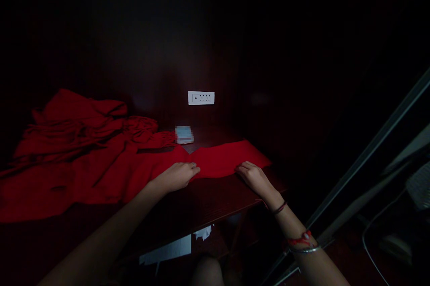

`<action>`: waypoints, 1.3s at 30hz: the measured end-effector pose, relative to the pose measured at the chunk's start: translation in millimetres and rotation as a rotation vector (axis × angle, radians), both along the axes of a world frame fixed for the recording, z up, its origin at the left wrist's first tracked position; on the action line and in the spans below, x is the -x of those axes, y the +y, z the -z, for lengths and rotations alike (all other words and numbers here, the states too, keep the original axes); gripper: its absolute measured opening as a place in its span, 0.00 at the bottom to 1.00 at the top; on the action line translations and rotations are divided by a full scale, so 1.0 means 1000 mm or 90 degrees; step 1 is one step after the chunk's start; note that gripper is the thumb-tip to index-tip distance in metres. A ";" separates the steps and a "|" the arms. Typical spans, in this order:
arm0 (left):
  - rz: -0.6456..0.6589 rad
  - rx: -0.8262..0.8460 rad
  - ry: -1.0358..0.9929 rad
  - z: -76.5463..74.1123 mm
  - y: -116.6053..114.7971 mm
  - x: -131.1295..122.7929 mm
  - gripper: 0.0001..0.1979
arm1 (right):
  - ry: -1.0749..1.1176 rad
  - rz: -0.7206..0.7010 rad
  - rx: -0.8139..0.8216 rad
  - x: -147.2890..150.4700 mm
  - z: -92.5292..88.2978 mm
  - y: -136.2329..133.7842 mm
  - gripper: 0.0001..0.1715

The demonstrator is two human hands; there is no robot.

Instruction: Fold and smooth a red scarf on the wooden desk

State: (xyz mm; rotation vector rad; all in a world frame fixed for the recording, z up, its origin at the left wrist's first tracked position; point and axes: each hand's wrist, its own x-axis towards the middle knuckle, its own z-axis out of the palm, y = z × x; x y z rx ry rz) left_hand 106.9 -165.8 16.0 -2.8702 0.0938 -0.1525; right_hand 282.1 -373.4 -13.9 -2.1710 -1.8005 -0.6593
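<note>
Premises appear domestic, a home or dormitory; which cannot be determined. Evidence: a dark wood-toned table (208, 198) against a dark back panel (161, 66), a white socket plate (201, 98) above it, papers (176, 248) beneath, and red cloth (221, 159) spread across the top.

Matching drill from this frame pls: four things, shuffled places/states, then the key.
Things
1. Red fabric
2. White socket panel
3. Left hand
4. Right hand

Places/states
A. At the fabric's front edge, near its right end; bracelets on that forearm
B. Laid along the dark tabletop, heaped in folds at the far left
C. At the fabric's front edge, with a ring on a finger
D. Set on the dark back wall

Pairs: 1-B, 2-D, 3-C, 4-A
</note>
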 end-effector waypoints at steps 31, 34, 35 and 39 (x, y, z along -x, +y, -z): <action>0.059 -0.035 -0.164 0.023 -0.050 -0.060 0.10 | 0.062 0.068 -0.070 -0.007 0.003 0.003 0.11; 0.060 -0.024 -0.171 0.025 -0.047 -0.059 0.10 | 0.040 0.092 -0.057 -0.005 0.001 0.000 0.12; 0.063 -0.023 -0.172 0.025 -0.047 -0.059 0.09 | 0.031 0.093 -0.052 -0.003 0.000 0.000 0.12; 0.071 -0.024 -0.178 0.025 -0.048 -0.058 0.06 | -0.012 0.068 -0.033 0.000 -0.004 0.000 0.11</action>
